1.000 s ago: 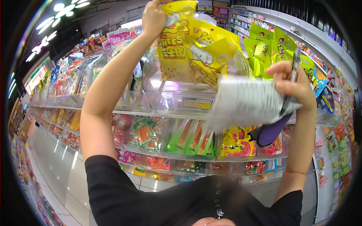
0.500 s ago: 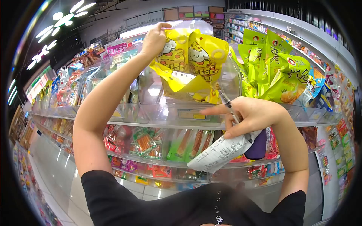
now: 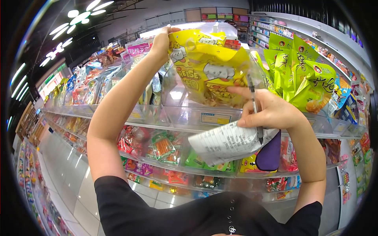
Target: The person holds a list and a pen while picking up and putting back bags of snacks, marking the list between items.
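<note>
My left hand [image 3: 160,44] is at the upper left edge of the yellow snack bags [image 3: 216,72], fingers closed around that edge and partly hidden behind it. A mouse-like cartoon and "CHEESE" lettering show on the bags, which stand in a clear plastic bin. My right hand [image 3: 271,110] grips a pen [image 3: 254,101] and a printed paper slip [image 3: 226,144]. Its index finger reaches out to the front of the nearest bag; whether it touches is hard to tell. Below that hand, behind the paper, shows a flat purple object [image 3: 269,153] with rounded corners.
Green snack bags [image 3: 291,74] fill the bin on the right. More packets [image 3: 102,84] line the shelf on the left. A price label [image 3: 215,118] sits on the clear shelf front [image 3: 181,118]. Lower tiers hold red and green packets [image 3: 163,145]. Tiled floor [image 3: 67,157] lies to the left.
The front yellow bag has tipped forward and its printed face has shifted. My right hand has risen slightly and moved right, its index finger now at the bag. The paper lies flatter.
</note>
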